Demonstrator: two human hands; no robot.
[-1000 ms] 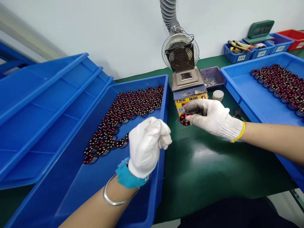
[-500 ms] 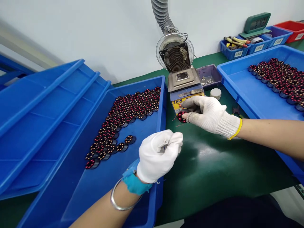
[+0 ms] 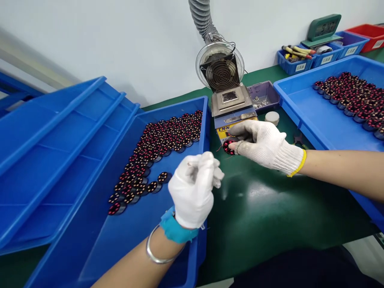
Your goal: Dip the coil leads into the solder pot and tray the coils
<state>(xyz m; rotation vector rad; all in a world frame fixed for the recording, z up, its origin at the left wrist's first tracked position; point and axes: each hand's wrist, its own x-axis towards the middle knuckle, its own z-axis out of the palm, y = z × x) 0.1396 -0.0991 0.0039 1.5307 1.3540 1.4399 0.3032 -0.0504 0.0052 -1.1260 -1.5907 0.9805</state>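
Note:
My right hand (image 3: 264, 145), in a knit glove with a yellow cuff, pinches a small round red-wound coil (image 3: 229, 147) against the green mat just in front of the solder pot (image 3: 232, 108). My left hand (image 3: 193, 187), in a smooth white glove, hovers over the right rim of the left blue tray (image 3: 168, 224). Its fingers are curled and blurred by motion, and I cannot see anything in them. Several similar coils (image 3: 159, 148) lie in rows in that tray.
Stacked empty blue trays (image 3: 54, 152) lean at the left. A fume fan with a hose (image 3: 220, 70) stands behind the solder pot. A small purple dish (image 3: 264, 96), a white cap (image 3: 272, 118), a right blue tray (image 3: 315, 116) with coils and tool bins (image 3: 295, 60) lie beyond.
My left hand swung right over the tray rim, then came back up and left, and its fingers loosened. My right hand stayed on the coil by the solder pot.

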